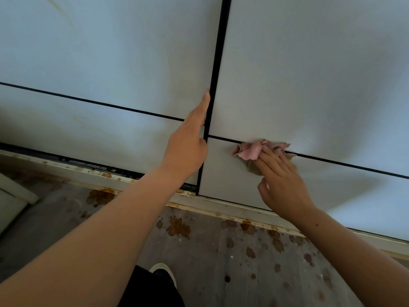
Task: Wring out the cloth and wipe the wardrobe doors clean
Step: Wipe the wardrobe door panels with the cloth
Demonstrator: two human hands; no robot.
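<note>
Two pale grey wardrobe doors fill the view, the left door (110,63) and the right door (309,74), each crossed by a thin black line low down. My left hand (188,140) lies with straight fingers along the black edge of the right door, where the doors meet. My right hand (281,178) presses a crumpled pink and beige cloth (254,151) flat against the right door, right on its horizontal black line. The fingers of that hand are stretched out over the cloth.
A worn, rust-stained bottom rail (106,176) runs under the doors. The grey floor (221,251) below is spotted with brown stains. My dark shoe with a white toe (163,273) stands near the bottom. A white object (11,196) sits at the left edge.
</note>
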